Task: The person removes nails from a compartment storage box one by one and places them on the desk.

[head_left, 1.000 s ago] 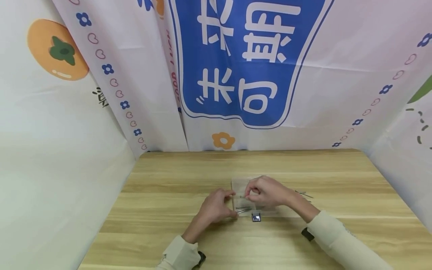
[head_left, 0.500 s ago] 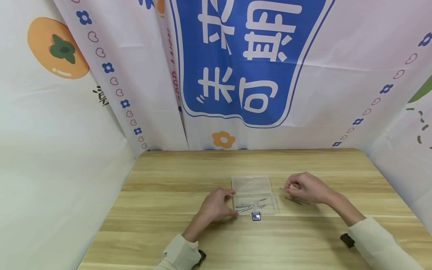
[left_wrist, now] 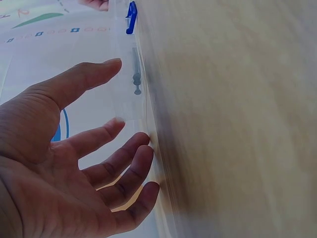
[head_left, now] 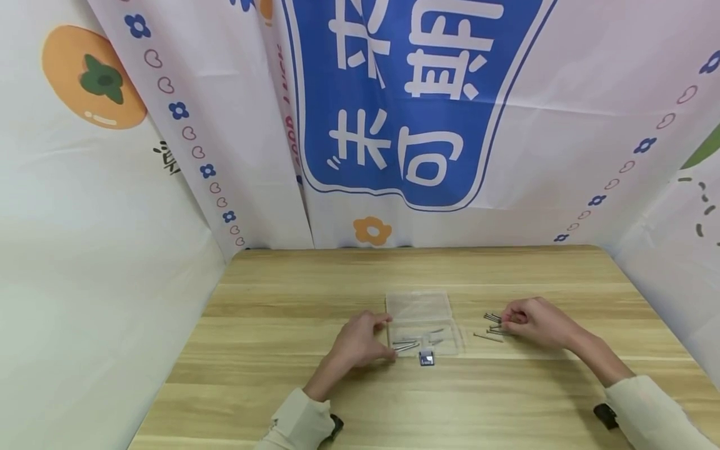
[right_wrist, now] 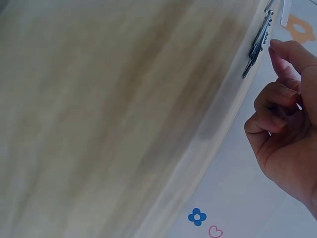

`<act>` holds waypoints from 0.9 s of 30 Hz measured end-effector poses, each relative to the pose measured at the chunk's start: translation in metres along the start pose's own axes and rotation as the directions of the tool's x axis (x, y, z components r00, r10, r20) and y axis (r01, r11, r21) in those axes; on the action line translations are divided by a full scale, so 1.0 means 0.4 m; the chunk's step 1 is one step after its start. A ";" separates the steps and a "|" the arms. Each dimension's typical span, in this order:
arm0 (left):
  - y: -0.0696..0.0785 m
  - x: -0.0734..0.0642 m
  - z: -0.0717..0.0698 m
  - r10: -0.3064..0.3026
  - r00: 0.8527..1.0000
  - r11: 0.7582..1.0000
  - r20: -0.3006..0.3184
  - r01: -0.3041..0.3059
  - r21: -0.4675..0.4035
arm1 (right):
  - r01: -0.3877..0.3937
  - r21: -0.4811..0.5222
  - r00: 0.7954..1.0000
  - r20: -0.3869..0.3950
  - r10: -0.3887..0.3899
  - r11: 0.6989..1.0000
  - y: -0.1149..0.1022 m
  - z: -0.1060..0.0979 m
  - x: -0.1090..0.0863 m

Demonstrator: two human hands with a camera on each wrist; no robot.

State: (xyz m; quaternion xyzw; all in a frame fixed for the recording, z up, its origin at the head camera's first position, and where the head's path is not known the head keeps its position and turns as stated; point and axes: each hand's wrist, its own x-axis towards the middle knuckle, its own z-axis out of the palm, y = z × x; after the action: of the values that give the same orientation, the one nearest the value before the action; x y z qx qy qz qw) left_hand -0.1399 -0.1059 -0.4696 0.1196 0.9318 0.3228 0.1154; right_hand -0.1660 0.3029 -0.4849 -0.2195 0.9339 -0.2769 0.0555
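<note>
A clear plastic box [head_left: 419,306] lies with its lid folded back, and several thin metal pieces with small heads, like nails or screws [head_left: 406,344], lie in its near half. A blue latch [head_left: 427,358] shows at its front edge. My left hand [head_left: 360,340] is at the box's left side, thumb and fingers spread; in the left wrist view the fingers [left_wrist: 106,173] are relaxed beside the box. My right hand [head_left: 537,322] is over a loose heap of similar nails or screws [head_left: 492,318], thumb and forefinger together at them. Whether they pinch one is hidden.
The wooden table [head_left: 270,337] has a white printed cloth [head_left: 371,231] rising behind its back edge and at both sides. One brownish nail or screw [head_left: 487,337] lies slightly apart, between the box and the heap.
My right hand has moved from above the box out to the heap on the right, and the pieces there are more visible. My left hand has stayed at the box's left side.
</note>
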 end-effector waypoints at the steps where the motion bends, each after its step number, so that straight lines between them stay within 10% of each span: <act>1: 0.000 0.001 0.000 0.002 1.000 1.000 -0.001 -0.002 0.001 | -0.004 0.003 1.000 -0.002 0.004 1.000 0.002 -0.001 -0.001; 27: -0.004 0.004 0.002 0.014 1.000 1.000 -0.004 -0.014 0.021 | 0.129 0.089 0.987 -0.106 -0.119 0.988 -0.152 0.056 0.095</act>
State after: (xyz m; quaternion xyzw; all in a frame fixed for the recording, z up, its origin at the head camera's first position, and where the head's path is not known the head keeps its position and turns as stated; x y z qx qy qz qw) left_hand -0.1413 -0.1062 -0.4713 0.1265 0.9345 0.3138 0.1102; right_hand -0.1719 0.2296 -0.4701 -0.2602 0.9057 -0.3347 0.0018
